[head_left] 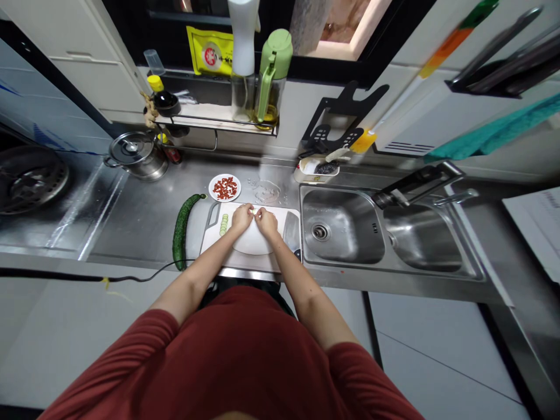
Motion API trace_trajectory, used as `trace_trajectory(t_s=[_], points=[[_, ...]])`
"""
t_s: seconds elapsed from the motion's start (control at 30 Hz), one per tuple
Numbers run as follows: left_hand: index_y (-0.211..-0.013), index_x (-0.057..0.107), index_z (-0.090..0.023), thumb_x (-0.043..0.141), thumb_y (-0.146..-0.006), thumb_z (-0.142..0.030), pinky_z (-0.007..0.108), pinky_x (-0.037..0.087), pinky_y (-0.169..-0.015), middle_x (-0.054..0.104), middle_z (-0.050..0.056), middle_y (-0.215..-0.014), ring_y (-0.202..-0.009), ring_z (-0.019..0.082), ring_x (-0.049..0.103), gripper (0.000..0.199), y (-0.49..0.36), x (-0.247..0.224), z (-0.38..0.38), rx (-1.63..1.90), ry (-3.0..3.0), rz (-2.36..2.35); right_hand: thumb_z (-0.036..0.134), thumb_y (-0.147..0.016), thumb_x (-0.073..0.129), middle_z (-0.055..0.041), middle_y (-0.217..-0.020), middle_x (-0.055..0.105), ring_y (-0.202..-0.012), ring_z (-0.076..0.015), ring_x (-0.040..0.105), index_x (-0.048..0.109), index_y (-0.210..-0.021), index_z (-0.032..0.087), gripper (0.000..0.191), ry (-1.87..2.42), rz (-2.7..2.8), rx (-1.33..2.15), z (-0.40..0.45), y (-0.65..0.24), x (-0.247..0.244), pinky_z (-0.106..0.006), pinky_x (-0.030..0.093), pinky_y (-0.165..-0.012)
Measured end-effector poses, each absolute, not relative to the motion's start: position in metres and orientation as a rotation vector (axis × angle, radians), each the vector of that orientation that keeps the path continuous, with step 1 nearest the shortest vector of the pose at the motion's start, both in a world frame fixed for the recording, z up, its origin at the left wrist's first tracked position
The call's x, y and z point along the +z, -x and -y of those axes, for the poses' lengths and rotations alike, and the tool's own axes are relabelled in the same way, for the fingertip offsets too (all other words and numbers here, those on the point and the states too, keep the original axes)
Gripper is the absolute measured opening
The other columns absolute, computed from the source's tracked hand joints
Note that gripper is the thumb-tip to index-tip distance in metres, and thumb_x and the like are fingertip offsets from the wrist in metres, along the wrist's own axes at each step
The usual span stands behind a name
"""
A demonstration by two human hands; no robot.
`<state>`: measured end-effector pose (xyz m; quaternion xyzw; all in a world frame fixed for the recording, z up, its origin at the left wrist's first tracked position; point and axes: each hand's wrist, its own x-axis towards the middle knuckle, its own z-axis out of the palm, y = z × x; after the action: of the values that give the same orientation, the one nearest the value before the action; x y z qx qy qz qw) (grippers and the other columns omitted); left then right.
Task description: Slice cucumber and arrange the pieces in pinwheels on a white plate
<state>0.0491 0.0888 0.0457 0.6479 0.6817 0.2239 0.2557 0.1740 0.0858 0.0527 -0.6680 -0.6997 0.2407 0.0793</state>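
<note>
Both hands meet over the white cutting board [214, 236], fingertips pinched together. Between them shows a small pale green piece, seemingly a cucumber slice [255, 212]. My left hand [242, 218] grips its left side and my right hand [266, 223] its right side; the fingers partly hide it. Under my wrists is a round white shape with a curved front edge, perhaps a plate [252, 242]. A row of cucumber slices [224, 224] lies on the board left of my left hand. A wide-bladed knife [290, 230] rests along the board's right side.
Left of the board lies a long dark green cucumber [181, 230]. Behind it sits a plate [211, 188] of chopped red pieces. A double sink [345, 259] with a faucet [420, 181] is on the right. A lidded pot [139, 160] stands back left; bottles [272, 70] line the shelf.
</note>
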Motion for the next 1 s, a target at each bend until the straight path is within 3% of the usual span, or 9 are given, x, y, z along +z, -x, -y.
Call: trace_trajectory(t_s=[1.0], points=[[-0.099,0.064,-0.023,0.054,-0.082,-0.022,0.027,0.039,-0.074,0.062,0.006,-0.094,-0.081,0.018,0.056,0.020,-0.0490,0.0481,-0.0800,0.562,-1.808,-1.857,0.028,-0.088,0.048,-0.0069,-0.091,0.067,-0.086,-0.0192,0.061,0.060,-0.092,0.021,0.015,2.153,1.917,0.822,-0.0905,-0.1668,0.0551,-0.025,0.039,-0.069]])
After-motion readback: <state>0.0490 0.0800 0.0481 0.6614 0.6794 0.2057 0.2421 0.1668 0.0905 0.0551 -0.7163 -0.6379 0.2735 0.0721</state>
